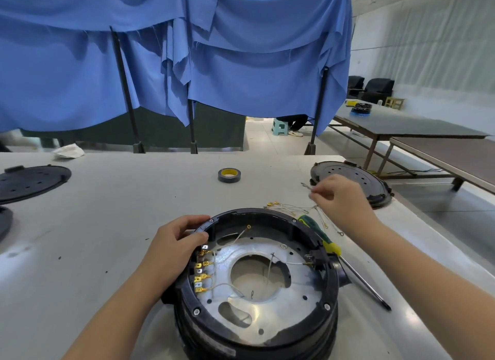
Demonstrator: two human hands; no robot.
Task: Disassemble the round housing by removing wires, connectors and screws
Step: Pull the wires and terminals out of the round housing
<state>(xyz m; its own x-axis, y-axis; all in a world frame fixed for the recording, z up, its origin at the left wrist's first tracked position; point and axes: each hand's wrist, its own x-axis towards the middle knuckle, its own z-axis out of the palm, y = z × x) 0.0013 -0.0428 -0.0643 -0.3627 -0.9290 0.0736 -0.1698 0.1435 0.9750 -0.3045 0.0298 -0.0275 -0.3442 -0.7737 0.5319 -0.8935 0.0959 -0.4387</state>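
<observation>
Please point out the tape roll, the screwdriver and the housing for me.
tape roll [229, 175], head view, on its yellow core.
screwdriver [322, 235], head view, on its green handle.
housing [330, 292], head view, on its black right rim.

black housing [257, 330], green-yellow screwdriver [320, 233], blue cloth [241, 64], grey tape [229, 175]

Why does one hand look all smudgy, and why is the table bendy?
Head view: the right hand is motion-blurred, while the left hand on the round housing looks sharp; the wide-angle lens curves the table edges, and light glares off the housing's metal plate.
</observation>
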